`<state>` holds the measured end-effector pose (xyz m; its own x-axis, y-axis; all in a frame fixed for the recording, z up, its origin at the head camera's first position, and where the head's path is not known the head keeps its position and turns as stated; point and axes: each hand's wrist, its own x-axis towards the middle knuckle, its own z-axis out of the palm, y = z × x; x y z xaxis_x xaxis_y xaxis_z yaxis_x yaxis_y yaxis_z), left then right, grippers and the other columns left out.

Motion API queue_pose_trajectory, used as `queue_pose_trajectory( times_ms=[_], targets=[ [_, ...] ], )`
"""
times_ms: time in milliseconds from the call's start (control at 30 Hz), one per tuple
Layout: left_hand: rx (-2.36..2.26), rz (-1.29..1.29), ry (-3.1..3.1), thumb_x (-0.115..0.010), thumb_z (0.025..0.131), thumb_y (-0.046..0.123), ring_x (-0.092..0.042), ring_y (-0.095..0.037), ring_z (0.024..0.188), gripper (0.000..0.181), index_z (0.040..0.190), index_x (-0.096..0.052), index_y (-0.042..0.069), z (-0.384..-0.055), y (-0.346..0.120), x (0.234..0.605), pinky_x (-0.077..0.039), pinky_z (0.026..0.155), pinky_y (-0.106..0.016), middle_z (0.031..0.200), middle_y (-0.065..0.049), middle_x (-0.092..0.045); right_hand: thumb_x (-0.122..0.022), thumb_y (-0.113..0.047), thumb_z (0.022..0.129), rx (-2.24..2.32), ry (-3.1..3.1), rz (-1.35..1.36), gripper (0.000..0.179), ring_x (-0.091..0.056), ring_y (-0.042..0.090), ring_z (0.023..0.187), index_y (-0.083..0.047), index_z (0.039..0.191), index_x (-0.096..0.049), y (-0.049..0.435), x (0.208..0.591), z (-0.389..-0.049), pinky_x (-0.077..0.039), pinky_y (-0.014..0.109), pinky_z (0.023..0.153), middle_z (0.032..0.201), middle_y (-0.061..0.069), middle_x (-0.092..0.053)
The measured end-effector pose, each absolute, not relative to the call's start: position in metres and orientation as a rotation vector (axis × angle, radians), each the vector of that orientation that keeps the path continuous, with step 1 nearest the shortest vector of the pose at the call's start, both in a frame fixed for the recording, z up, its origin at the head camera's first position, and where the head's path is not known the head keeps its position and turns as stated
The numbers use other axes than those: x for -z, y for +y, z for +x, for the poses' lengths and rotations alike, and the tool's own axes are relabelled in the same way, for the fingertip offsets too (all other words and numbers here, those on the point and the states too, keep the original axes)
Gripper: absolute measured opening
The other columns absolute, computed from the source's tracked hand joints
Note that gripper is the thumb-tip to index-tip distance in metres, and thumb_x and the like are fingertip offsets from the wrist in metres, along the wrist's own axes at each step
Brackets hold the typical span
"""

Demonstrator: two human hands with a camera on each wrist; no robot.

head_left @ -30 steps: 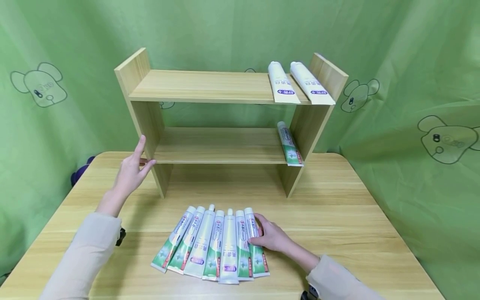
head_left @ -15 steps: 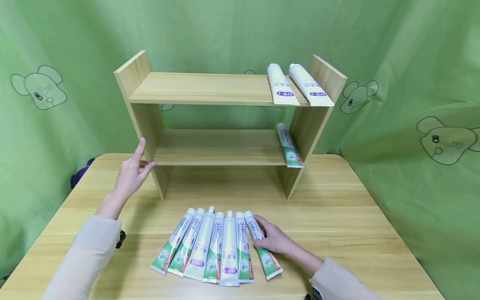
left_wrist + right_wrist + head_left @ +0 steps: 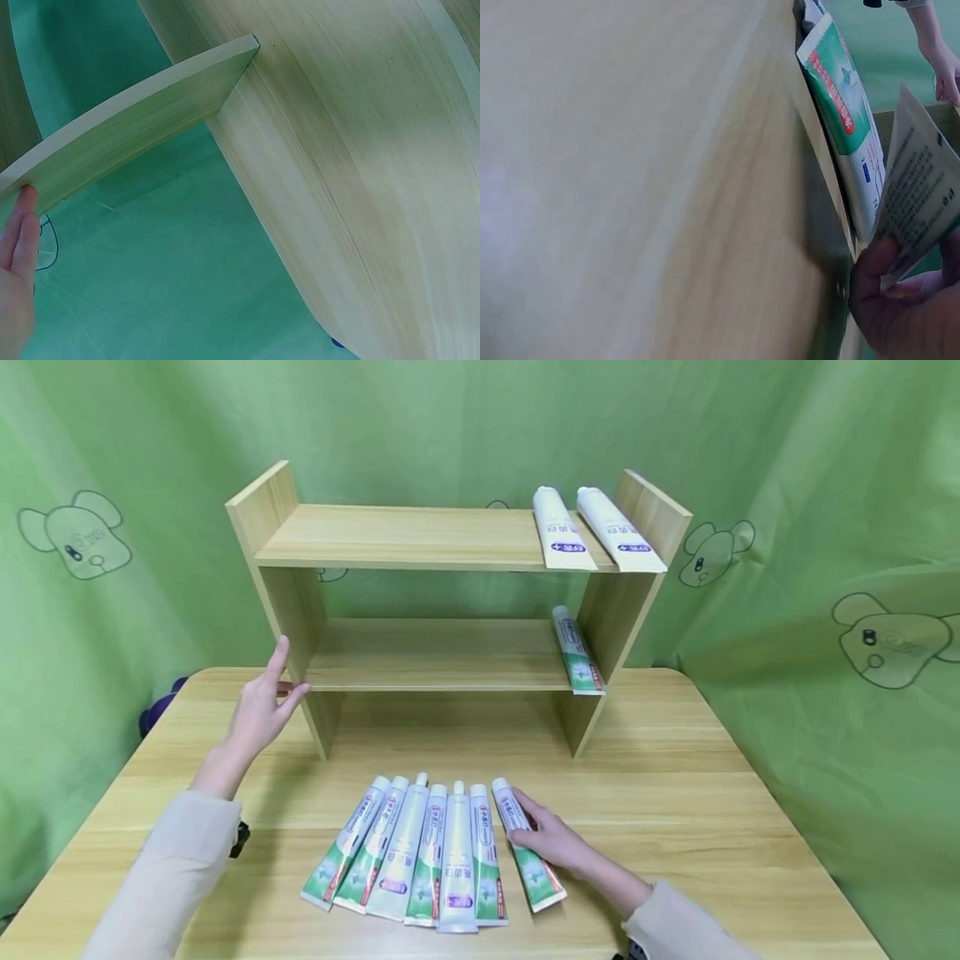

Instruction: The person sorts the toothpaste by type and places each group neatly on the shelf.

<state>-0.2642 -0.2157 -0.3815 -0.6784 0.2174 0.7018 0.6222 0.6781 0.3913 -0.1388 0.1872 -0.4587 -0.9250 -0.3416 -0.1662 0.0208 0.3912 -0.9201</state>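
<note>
My right hand (image 3: 551, 839) grips a green-and-white toothpaste tube (image 3: 534, 872) by its side, thumb on one edge and fingers at the other. In the right wrist view the fingers (image 3: 874, 266) hold this tube with its printed back (image 3: 922, 191) showing. To its left several toothpaste tubes (image 3: 427, 852) lie fanned out on the table, some green-and-white, others white with a purple label. My left hand (image 3: 258, 706) touches the left side of the wooden shelf (image 3: 435, 681) near its middle board, index finger stretched upward and thumb at the front edge.
Two white tubes (image 3: 561, 531) lie at the right end of the top board. One green-and-white tube (image 3: 577, 652) rests on the middle board by the right side panel (image 3: 618, 627). A green curtain (image 3: 787, 468) hangs around the wooden table (image 3: 690, 793).
The right-hand tube has been drawn away from the row, its lower end swinging right, and a gap now shows beside it. The left hand stays at the shelf.
</note>
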Motion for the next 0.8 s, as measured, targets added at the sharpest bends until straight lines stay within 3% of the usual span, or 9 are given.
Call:
queue_pose_trajectory(
  times_ms=[67,233,367,533,800],
  targets=[
    [0.840,-0.639,-2.256,-0.065,0.080,-0.004,-0.063,-0.044,0.071,0.094,0.147,-0.008,0.029,-0.264,-0.216,0.382,-0.053,0.064,-0.054,0.112,-0.041,-0.050,-0.057,-0.010,0.086,1.576,2.331,-0.268,0.074,-0.055,0.025,0.090,0.004,0.144,-0.012,0.187,0.457,-0.139,-0.053,0.030,0.069,0.133,0.039,-0.031],
    [0.832,-0.633,-2.260,-0.065,0.080,-0.005,-0.063,-0.044,0.071,0.094,0.147,-0.008,0.028,-0.264,-0.216,0.382,-0.053,0.065,-0.054,0.111,-0.040,-0.051,-0.059,-0.011,0.087,1.661,2.337,-0.215,0.074,-0.054,0.022,0.082,-0.003,0.145,-0.014,0.187,0.451,-0.140,-0.054,0.030,0.064,0.114,0.029,-0.046],
    [0.828,-0.636,-2.268,-0.065,0.080,-0.003,-0.063,-0.044,0.071,0.093,0.147,-0.009,0.026,-0.263,-0.216,0.381,-0.053,0.065,-0.054,0.112,-0.040,-0.050,-0.060,-0.009,0.085,1.737,2.351,-0.161,0.068,-0.055,0.019,0.075,0.004,0.141,-0.023,0.187,0.446,-0.142,-0.054,0.028,0.060,0.102,0.022,-0.051],
    [0.843,-0.637,-2.268,-0.065,0.080,-0.004,-0.062,-0.044,0.072,0.093,0.147,-0.009,0.026,-0.262,-0.216,0.381,-0.053,0.065,-0.054,0.114,-0.041,-0.049,-0.059,-0.006,0.086,1.825,2.374,-0.075,0.057,-0.057,0.016,0.080,0.012,0.133,-0.034,0.185,0.440,-0.145,-0.053,0.022,0.064,0.108,0.024,-0.055],
    [0.836,-0.635,-2.278,-0.065,0.080,-0.003,-0.062,-0.045,0.073,0.092,0.147,-0.009,0.025,-0.262,-0.215,0.381,-0.053,0.066,-0.055,0.114,-0.041,-0.048,-0.057,-0.010,0.088,1.942,2.373,0.131,0.042,-0.059,0.010,0.073,0.008,0.124,-0.047,0.185,0.428,-0.147,-0.051,0.019,0.058,0.110,0.024,-0.060]
  ],
)
